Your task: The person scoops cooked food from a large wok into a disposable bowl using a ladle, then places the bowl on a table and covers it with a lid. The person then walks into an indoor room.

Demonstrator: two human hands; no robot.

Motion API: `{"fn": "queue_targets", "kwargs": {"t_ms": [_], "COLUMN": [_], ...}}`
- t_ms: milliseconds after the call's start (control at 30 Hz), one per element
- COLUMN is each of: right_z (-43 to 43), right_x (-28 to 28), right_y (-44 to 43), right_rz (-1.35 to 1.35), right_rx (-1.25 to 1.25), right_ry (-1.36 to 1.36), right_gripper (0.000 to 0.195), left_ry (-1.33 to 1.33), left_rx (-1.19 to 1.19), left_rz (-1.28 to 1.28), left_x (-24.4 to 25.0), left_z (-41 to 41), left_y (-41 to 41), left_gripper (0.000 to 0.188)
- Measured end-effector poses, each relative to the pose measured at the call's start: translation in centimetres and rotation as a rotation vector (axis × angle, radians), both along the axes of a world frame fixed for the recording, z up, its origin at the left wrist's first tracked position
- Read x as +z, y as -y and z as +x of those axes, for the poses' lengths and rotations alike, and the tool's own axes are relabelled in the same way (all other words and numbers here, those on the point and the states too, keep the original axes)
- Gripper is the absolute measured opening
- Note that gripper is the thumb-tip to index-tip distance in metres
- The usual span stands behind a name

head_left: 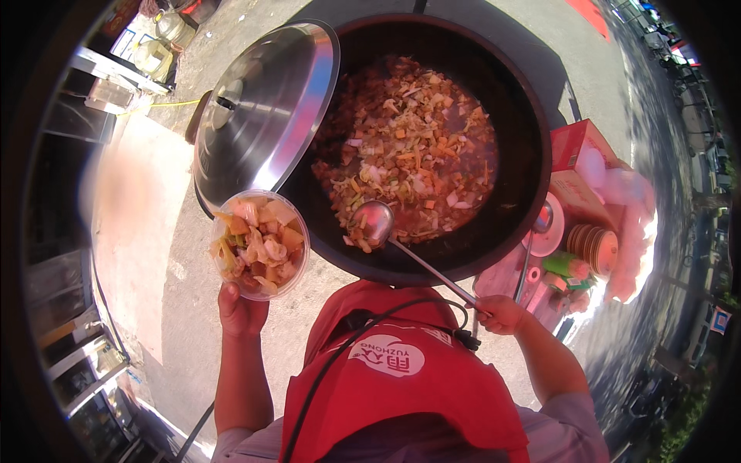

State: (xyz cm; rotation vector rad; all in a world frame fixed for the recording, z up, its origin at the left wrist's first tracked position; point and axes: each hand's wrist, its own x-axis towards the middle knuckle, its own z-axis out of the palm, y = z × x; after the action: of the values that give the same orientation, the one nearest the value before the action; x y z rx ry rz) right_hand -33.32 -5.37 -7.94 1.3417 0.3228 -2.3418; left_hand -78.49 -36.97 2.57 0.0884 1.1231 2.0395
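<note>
My left hand [243,315] holds a clear plastic tub [261,298] from below, left of the wok. Chunks of cooked vegetables [266,249] fill the tub almost to its rim. In my right hand [501,314] is the handle of a metal ladle [375,221]. The ladle's bowl rests in the near side of the stew [414,156], its inside turned mostly away from view. That stew of diced vegetables in broth lies in a large dark wok [518,156]. A shiny domed metal lid [260,110] leans tilted over the wok's left rim.
Right of the wok, a low table [495,278] carries a red cardboard box [584,173], a stack of round containers [593,249], a plate [547,231] with another ladle, and a green package [564,264]. A black cable [324,370] crosses my red apron [399,399]. Plastic jugs [153,58] stand at upper left.
</note>
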Motion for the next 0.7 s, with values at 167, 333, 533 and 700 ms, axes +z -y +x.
{"fn": "queue_targets", "kwargs": {"t_ms": [167, 333, 533, 700], "right_z": [0.1, 0.6, -2.0, -2.8], "right_x": [6.9, 17.9, 29.8, 30.7], "right_y": [-0.7, -0.5, 1.8, 4.4], "right_rz": [0.117, 0.501, 0.714, 0.984], "right_rx": [-0.067, -0.041, -0.086, 0.102], "right_ry": [-0.006, 0.025, 0.086, 0.221], "right_gripper": [0.029, 0.018, 0.012, 0.025], "left_ry": [0.01, 0.064, 0.189, 0.2], "left_rx": [-0.088, -0.177, -0.308, -0.37], "left_rz": [0.041, 0.119, 0.249, 0.267], "left_x": [-1.4, -4.8, -7.9, -8.0], "left_z": [-0.2, -0.4, 0.3, 1.7], "left_y": [-1.9, -5.6, -13.1, -20.4], "left_gripper": [0.102, 0.092, 0.066, 0.058]}}
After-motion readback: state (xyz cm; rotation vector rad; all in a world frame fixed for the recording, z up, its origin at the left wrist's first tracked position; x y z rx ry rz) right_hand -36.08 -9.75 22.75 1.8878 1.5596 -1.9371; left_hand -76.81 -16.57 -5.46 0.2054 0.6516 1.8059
